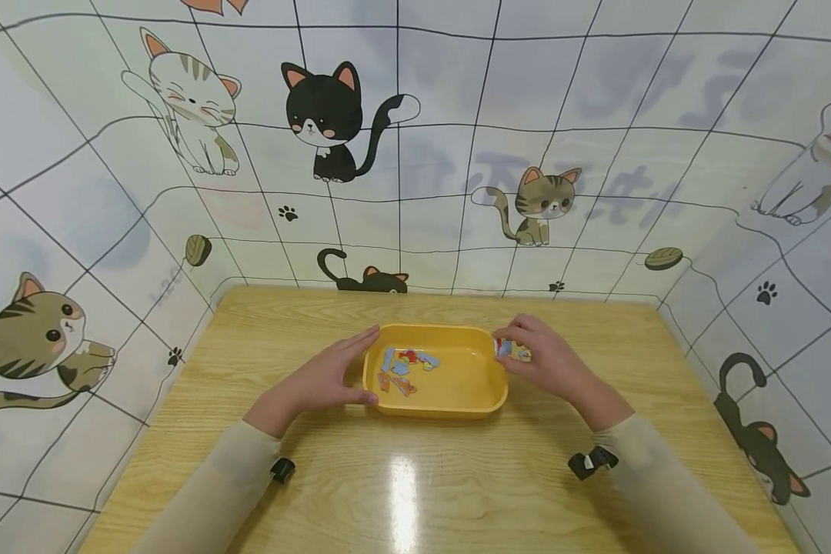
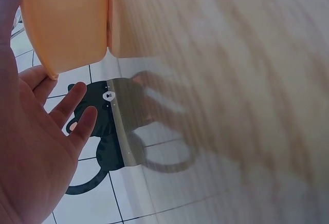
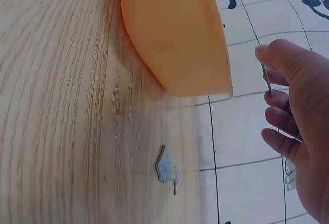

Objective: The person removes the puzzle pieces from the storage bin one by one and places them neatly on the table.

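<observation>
A yellow plastic tray (image 1: 457,385) sits on the table, with several small flat printed pieces (image 1: 402,368) in blue, red and orange toward its left end. My left hand (image 1: 325,377) spans the tray's left end, fingertips at the far corner and thumb at the near one. Its fingers (image 2: 67,103) look fairly straight in the left wrist view. Over the tray's right rim, my right hand (image 1: 543,358) pinches a thin flat printed piece (image 1: 503,347), blue with some red. The right wrist view shows this piece (image 3: 267,79) edge-on between thumb and fingers.
Loose pieces (image 3: 163,166) lie on the table to the right of the tray, partly behind my right hand in the head view. The wooden table (image 1: 305,469) meets walls (image 1: 429,161) printed with cats and grid lines at the back and sides.
</observation>
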Demonstrator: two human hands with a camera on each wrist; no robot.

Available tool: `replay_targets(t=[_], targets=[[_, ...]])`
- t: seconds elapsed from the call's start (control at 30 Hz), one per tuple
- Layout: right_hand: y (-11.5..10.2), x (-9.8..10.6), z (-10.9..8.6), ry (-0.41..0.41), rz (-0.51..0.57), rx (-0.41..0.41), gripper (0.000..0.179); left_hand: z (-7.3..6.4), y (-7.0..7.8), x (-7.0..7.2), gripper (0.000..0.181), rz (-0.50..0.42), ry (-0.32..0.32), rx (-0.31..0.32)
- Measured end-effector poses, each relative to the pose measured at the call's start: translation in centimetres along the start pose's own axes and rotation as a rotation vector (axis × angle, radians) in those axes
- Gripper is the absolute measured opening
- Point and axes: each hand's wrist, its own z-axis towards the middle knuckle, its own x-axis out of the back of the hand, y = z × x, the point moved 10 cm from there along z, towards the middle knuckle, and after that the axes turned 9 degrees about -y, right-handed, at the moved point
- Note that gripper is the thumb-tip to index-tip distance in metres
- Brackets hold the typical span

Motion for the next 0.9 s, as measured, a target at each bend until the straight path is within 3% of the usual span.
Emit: replay_targets(t=[0.53,0.9], targets=[[4.2,0.9,-3.0,0.027,-0.056,-0.071,0.035,0.0,-0.1,-0.1,0.122,-0.003,-0.002,0.002],[7.6,0.2,-4.5,-0.021,-0.029,-0.207,0.033,0.0,-0.1,0.0,0.121,-0.005,0.002,0.007]])
